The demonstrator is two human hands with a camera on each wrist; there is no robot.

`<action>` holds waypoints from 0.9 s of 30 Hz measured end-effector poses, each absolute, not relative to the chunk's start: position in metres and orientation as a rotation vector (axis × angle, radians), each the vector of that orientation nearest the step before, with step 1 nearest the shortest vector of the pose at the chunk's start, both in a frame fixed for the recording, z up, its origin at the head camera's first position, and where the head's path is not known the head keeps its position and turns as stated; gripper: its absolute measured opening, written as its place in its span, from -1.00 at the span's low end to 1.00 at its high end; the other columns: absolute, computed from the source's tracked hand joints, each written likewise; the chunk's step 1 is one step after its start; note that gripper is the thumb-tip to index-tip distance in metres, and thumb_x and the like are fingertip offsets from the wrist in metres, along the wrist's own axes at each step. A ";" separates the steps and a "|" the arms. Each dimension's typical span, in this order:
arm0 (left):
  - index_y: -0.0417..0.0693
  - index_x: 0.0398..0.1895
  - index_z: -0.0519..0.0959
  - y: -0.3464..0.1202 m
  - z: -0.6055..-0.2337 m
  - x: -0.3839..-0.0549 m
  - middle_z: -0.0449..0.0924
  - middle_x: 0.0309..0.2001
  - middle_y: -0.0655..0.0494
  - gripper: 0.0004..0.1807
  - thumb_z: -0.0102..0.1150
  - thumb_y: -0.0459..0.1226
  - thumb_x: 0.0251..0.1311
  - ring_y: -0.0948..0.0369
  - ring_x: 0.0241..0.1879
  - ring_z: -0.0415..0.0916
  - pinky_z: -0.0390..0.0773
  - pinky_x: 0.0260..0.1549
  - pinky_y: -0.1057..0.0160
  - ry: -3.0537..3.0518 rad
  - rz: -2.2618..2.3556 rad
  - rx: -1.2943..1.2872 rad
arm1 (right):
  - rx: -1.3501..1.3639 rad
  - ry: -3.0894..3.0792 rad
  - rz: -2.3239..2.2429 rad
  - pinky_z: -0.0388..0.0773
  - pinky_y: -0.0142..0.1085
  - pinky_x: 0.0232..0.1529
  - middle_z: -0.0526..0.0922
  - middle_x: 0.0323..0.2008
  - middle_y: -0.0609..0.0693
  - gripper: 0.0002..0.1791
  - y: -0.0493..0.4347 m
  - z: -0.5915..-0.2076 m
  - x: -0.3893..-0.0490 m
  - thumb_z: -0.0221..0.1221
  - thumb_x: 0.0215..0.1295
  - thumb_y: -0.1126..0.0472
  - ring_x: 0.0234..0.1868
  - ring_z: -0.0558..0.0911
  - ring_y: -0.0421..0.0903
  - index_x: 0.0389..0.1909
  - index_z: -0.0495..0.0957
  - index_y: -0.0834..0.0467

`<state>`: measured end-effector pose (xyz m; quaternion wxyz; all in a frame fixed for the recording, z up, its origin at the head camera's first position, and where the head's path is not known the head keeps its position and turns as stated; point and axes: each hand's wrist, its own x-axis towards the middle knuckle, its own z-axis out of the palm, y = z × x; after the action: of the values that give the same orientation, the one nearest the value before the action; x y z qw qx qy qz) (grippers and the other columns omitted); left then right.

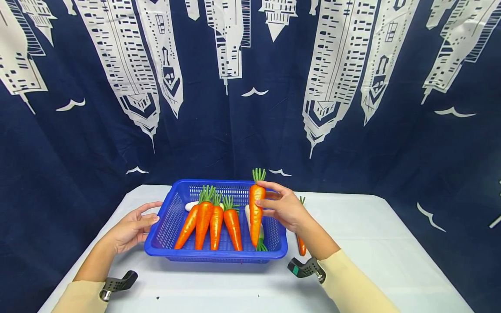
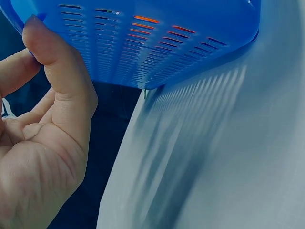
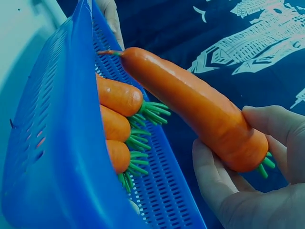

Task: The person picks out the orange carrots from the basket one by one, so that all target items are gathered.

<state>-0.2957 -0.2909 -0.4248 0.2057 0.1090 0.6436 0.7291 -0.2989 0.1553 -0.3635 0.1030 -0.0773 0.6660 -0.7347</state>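
Observation:
Between the thumb and fingers of my right hand [image 1: 287,208] is an orange carrot [image 1: 256,213], held near its leafy top. It stands nearly upright over the right side of a blue plastic basket [image 1: 219,256], green stems upward. In the right wrist view this carrot [image 3: 190,105] slants across, its thin tip toward the basket. My left hand [image 1: 135,228] pinches the basket's left rim, thumb [image 2: 43,40] against the edge in the left wrist view. Several carrots [image 1: 204,221] lie side by side in the basket, with white vegetables [image 1: 191,206] partly hidden behind them.
Another carrot [image 1: 301,245] lies on the white table [image 1: 352,243] right of the basket, partly covered by my right forearm. A dark blue curtain [image 1: 235,143] with white building prints hangs behind the table. Small dark specks dot the table in front.

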 end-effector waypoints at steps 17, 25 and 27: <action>0.20 0.41 0.19 -0.290 -0.425 -0.293 0.72 -0.08 0.16 -0.53 -0.04 -0.34 0.56 0.20 -0.15 0.77 0.78 -0.11 0.13 1.777 2.047 0.309 | -0.209 1.993 -2.139 0.74 -0.07 0.04 0.41 0.32 0.22 -0.33 0.177 -0.369 -0.290 0.25 0.35 0.39 0.13 0.60 0.06 0.45 0.40 0.01; 0.21 0.39 0.20 -0.291 -0.426 -0.294 0.72 -0.07 0.16 -0.54 -0.05 -0.35 0.56 0.20 -0.14 0.77 0.78 -0.11 0.13 1.761 2.054 0.336 | -0.195 2.037 -2.124 0.75 -0.13 0.05 0.37 0.36 0.26 -0.30 0.190 -0.371 -0.283 0.28 0.33 0.39 0.16 0.61 0.08 0.47 0.38 0.02; 0.21 0.39 0.21 -0.291 -0.426 -0.294 0.72 -0.08 0.15 -0.55 -0.05 -0.35 0.56 0.20 -0.14 0.76 0.78 -0.11 0.13 1.757 2.054 0.347 | -0.205 2.032 -2.134 0.75 -0.12 0.04 0.42 0.30 0.25 -0.29 0.195 -0.372 -0.281 0.29 0.33 0.39 0.12 0.65 0.05 0.48 0.36 0.05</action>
<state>-0.2943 -0.2913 -0.4263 0.2067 0.1245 0.6310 0.7373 -0.2808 0.1948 -0.3717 0.0935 -0.0691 0.6849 -0.7193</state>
